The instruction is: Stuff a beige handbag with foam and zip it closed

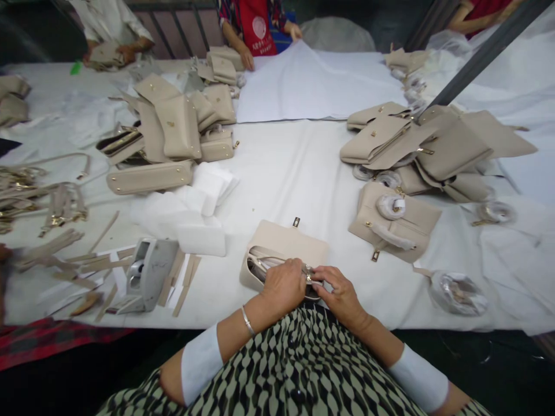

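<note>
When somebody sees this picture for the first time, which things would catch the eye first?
Probably the left hand and right hand at lower centre, meeting at the metal clasp of an open beige bag. Next come similar bags heaped at left and right. At top centre, a red apron stands out behind a white sheet.

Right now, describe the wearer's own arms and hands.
The left hand and right hand are ungloved. A slim silver-coloured bangle circles the left wrist. Plain, pale forearm bands wrap both arms near the elbows. Above, the leaf-like patterned sleeve is dark and pale green.
</note>
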`<control>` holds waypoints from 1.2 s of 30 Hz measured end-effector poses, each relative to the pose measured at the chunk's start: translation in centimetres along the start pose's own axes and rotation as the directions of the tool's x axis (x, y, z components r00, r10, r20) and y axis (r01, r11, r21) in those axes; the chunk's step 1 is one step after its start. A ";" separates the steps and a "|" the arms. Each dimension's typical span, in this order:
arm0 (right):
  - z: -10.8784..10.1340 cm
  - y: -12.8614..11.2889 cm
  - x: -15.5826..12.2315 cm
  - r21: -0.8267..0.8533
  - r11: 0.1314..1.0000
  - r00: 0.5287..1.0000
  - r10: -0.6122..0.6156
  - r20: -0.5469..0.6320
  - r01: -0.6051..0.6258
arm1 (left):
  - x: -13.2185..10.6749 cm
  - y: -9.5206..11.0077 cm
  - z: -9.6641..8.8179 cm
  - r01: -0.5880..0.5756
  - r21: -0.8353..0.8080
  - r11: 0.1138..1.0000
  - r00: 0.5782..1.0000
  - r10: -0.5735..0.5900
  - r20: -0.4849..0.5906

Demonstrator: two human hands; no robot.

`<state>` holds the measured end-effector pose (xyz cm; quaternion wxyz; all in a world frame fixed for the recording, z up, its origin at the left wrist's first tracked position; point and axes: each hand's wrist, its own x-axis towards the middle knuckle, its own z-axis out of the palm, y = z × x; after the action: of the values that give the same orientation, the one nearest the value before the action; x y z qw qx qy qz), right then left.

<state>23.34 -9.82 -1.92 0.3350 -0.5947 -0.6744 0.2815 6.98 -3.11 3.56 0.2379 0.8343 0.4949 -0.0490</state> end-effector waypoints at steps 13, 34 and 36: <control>0.2 -0.4 -0.7 0.095 0.983 0.988 0.155 -0.005 -0.154 | 2.3 0.0 -0.5 -0.124 -0.095 0.988 0.954 0.145 0.261; 1.1 -0.8 0.5 -0.199 0.958 0.974 0.221 0.049 -0.207 | 1.1 2.0 0.9 -0.132 0.081 0.988 0.989 0.125 0.076; 1.0 -0.9 0.5 -0.223 0.959 0.979 0.194 0.061 -0.176 | 1.3 1.8 1.0 -0.117 0.106 0.987 0.992 0.112 0.055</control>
<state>21.99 -9.43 -1.77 0.2127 -0.6759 -0.6557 0.2608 9.30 -3.26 2.89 0.2065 0.8716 0.4368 -0.0825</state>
